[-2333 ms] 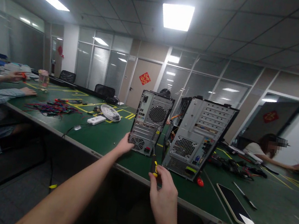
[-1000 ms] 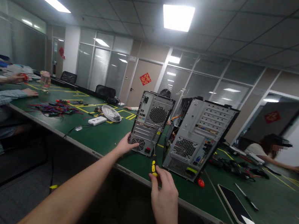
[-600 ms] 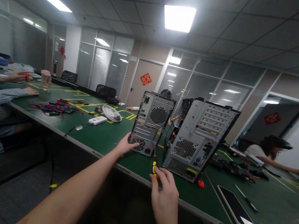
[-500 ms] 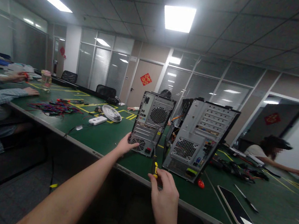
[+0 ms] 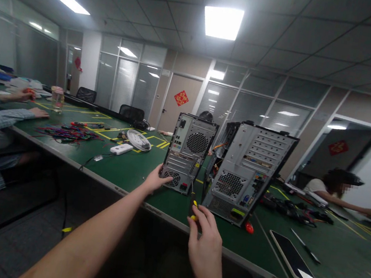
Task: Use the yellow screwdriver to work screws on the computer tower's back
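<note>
A small computer case stands upright on the green table, its rear panel facing me. My left hand rests against the lower left of that panel, thumb stretched over the fan grille and the other fingers round the side. My right hand pinches a black and yellow screwdriver, whose shaft points up to the lower right edge of the same case. Whether its tip sits in a screw is too small to tell. To the right stands a larger computer case with its left side open.
Left on the table are a cable pile, a white power strip and a round white basket. Rightward lie a red-handled tool, a phone-like tablet and black cables. People sit at both sides.
My right hand and the screwdriver handle have shifted slightly right, and the fingers have changed position on the handle. At the far right, the other person's arm and head have moved a little.
</note>
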Demonstrator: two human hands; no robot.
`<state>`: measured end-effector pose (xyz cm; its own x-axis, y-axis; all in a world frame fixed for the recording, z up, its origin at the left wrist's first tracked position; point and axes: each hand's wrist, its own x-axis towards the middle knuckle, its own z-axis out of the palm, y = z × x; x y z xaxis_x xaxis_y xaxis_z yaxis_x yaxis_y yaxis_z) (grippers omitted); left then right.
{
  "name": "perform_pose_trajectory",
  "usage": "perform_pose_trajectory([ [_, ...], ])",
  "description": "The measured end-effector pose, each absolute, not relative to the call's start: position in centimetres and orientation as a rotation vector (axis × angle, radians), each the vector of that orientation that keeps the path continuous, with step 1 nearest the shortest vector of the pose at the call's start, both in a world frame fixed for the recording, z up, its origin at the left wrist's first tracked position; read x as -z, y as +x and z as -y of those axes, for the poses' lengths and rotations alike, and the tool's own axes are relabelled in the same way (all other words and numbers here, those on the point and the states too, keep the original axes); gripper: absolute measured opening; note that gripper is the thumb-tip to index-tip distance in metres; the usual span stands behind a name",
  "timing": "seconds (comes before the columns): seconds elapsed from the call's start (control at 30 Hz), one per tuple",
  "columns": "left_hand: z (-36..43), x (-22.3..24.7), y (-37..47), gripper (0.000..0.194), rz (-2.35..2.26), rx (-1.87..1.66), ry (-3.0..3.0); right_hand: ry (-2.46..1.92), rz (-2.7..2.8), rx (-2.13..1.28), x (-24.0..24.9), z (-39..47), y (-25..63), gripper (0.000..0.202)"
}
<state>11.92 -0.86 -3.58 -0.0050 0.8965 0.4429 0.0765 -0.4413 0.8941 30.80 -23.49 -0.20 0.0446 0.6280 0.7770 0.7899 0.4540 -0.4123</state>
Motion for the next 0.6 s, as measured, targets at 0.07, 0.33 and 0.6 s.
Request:
perform_pose_trajectory([
  [0.07, 0.87, 3.57, 11.91, 0.074, -1.022, -1.524, 1.590, -1.228, 1.631, 0.167, 0.28, 23.47, 30.65, 0.027],
  [0.33, 0.30, 4.06, 11.77, 0.076, -1.015, -1.524, 1.588, -1.209, 1.570, 0.147, 0.37, 23.41, 30.49, 0.028],
  [0.6, 0.30, 4.04, 11.85, 0.077, -1.010, -1.525, 1.590, -1.230, 1.617, 0.174, 0.21, 23.61, 31.08, 0.029],
])
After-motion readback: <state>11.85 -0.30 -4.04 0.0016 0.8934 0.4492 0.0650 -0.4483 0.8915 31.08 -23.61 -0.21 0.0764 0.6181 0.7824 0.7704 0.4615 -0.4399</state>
